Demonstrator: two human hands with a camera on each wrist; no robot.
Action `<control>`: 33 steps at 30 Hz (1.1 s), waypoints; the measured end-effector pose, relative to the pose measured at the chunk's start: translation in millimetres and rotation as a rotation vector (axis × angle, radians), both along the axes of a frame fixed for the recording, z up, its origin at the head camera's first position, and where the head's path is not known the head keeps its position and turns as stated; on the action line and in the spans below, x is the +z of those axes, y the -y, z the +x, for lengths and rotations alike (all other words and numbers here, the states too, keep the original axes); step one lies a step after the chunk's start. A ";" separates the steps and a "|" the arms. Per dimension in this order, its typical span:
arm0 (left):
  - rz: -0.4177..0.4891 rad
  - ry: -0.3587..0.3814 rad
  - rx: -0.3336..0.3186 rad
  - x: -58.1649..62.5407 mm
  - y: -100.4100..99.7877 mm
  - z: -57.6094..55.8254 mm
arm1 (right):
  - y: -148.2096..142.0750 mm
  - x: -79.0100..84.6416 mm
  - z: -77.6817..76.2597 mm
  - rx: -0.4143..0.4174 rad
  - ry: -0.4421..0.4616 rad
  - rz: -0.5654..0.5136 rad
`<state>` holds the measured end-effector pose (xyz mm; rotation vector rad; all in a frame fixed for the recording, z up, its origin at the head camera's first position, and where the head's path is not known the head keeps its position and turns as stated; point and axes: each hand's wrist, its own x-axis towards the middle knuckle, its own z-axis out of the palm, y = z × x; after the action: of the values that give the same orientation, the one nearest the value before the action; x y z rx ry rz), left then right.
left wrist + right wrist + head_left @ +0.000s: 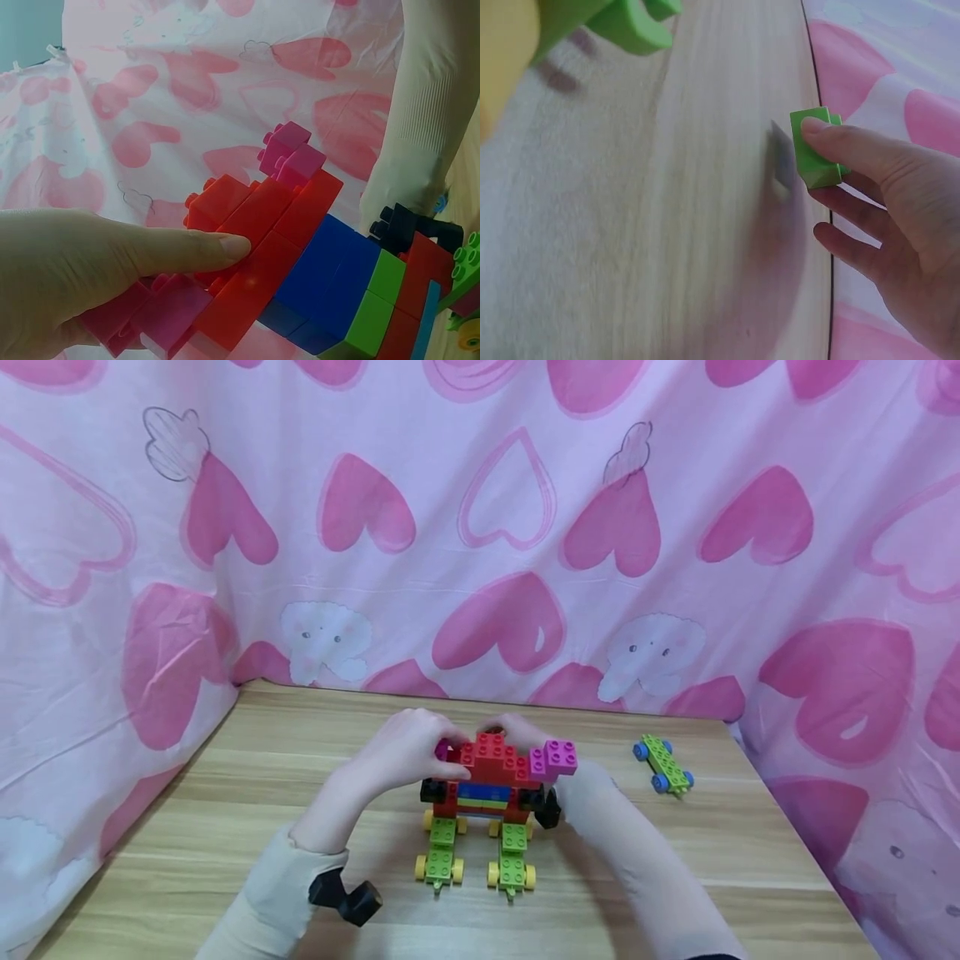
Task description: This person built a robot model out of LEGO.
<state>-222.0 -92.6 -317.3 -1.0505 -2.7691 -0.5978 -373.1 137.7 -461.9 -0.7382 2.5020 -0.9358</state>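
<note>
In the head view a toy-brick build stands on two green wheeled bases (513,860) with yellow wheels. Its upper part is stepped red bricks (487,768), with pink bricks (558,758) sticking out at the side and a blue brick (474,791) below. My left hand (401,747) grips the upper left end, its thumb lying across the red bricks and its fingers hidden behind. Behind the build my right hand (900,195) pinches a small green brick (808,154) between thumb and fingers, above the table. The build mostly hides that hand in the head view.
A separate green wheeled base (663,764) with blue wheels sits at the back right of the wooden table (300,718). A pink heart-patterned curtain (495,527) hangs along the back and sides. A black device (345,897) is on the left wrist.
</note>
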 end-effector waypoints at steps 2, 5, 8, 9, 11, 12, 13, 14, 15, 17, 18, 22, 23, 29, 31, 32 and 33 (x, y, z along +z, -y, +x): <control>0.001 0.003 0.004 0.4 0.1 0.1 | -2.4 4.5 4.3 -0.061 0.041 -0.004; -0.002 0.008 0.010 0.7 0.0 0.3 | -7.1 12.1 11.7 -0.131 0.069 -0.025; -0.005 0.014 0.013 0.5 -0.3 0.5 | -13.7 19.7 19.2 -0.175 0.082 -0.050; -0.004 0.018 0.013 0.3 -0.5 0.6 | -16.0 22.5 21.2 -0.168 0.066 -0.052; 0.000 0.024 0.013 -0.1 -1.0 0.8 | -20.6 28.9 25.2 -0.155 0.030 -0.053; 0.002 0.025 0.013 -0.4 -1.1 0.8 | -22.8 31.8 26.8 -0.146 -0.001 -0.044; 0.004 0.025 0.013 -0.6 -1.1 0.7 | -25.1 34.8 27.6 -0.134 -0.032 -0.032; 0.007 0.025 0.013 -0.8 -0.9 0.6 | -27.3 37.5 28.0 -0.120 -0.075 -0.021; 0.008 0.025 0.015 -0.9 -0.7 0.5 | -29.2 40.5 28.1 -0.107 -0.108 -0.017; 0.008 0.020 0.019 -1.2 -0.2 0.3 | -33.3 46.6 28.4 -0.088 -0.176 -0.011; 0.007 0.019 0.021 -1.2 0.1 0.2 | -35.1 49.3 28.4 -0.079 -0.217 -0.010; 0.004 0.023 0.029 -1.3 0.7 0.3 | -41.4 61.5 33.7 -0.076 -0.372 -0.044; 0.004 0.025 0.030 -1.3 0.7 0.3 | -42.4 64.0 36.1 -0.082 -0.404 -0.062; 0.005 0.043 0.036 -1.1 0.5 0.8 | -45.1 78.2 54.6 -0.154 -0.502 -0.191; 0.007 0.046 0.038 -0.9 0.6 0.8 | -45.5 83.9 60.5 -0.172 -0.515 -0.230; 0.009 0.048 0.039 -0.8 0.7 0.8 | -45.9 87.0 63.1 -0.180 -0.513 -0.248; 0.009 0.049 0.040 -0.8 0.8 0.7 | -46.3 90.6 65.7 -0.186 -0.508 -0.261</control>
<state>-221.2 -93.5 -318.0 -0.9892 -2.8193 -0.6393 -307.4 184.0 -371.4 -0.9323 2.9599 -1.2939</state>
